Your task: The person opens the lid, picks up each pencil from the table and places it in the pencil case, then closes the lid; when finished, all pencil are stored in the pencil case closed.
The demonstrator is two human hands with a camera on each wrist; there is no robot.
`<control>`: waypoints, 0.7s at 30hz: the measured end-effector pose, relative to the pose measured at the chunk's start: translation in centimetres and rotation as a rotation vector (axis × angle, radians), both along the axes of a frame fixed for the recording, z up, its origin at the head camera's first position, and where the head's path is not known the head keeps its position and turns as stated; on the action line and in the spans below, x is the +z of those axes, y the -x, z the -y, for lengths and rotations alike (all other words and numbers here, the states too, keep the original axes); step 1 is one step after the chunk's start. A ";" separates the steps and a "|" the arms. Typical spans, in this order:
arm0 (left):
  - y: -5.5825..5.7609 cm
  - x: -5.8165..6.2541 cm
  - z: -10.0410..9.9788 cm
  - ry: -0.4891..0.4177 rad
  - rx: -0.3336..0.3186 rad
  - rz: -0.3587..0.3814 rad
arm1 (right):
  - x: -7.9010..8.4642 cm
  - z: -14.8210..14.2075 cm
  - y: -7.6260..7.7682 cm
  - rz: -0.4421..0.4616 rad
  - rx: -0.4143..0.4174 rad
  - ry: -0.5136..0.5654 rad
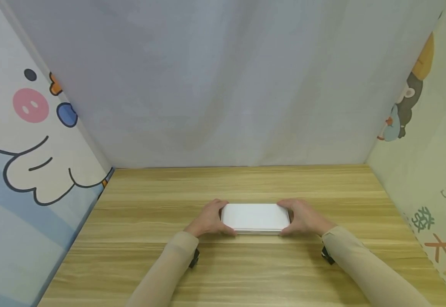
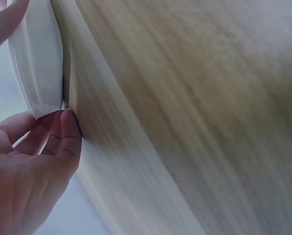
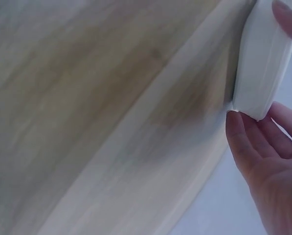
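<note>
A flat white rectangular box (image 1: 255, 216) with a seam along its front side lies at the middle of the wooden table. My left hand (image 1: 209, 221) grips its left end, thumb at the front corner and fingers round the back one. At the opposite end my right hand (image 1: 304, 218) holds it the same way. In the left wrist view, fingertips (image 2: 70, 122) touch the end of the white box (image 2: 43, 58) close to the tabletop. The right wrist view has the box (image 3: 260, 63) with fingers (image 3: 241, 137) at its end. The underside is hidden.
The wood-grain table (image 1: 253, 273) reaches back to a pale grey curtain (image 1: 226, 85). A cartoon-printed panel (image 1: 31, 157) stands on the left, and a pale panel (image 1: 410, 170) with drawings and lettering on the right. Dark bands sit at both wrists.
</note>
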State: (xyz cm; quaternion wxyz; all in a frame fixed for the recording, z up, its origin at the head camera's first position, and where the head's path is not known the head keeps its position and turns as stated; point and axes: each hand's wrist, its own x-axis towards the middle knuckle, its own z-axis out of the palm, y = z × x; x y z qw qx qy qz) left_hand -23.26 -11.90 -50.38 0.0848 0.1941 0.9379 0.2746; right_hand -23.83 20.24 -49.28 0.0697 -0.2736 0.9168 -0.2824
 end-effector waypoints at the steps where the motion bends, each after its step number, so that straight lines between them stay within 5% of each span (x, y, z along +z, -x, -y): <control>1: 0.0 0.0 0.0 0.004 0.002 0.002 | 0.0 0.0 0.0 -0.001 0.001 -0.001; 21: -0.2 0.1 -0.3 -0.008 0.018 0.029 | -0.1 0.0 -0.4 0.005 -0.004 0.018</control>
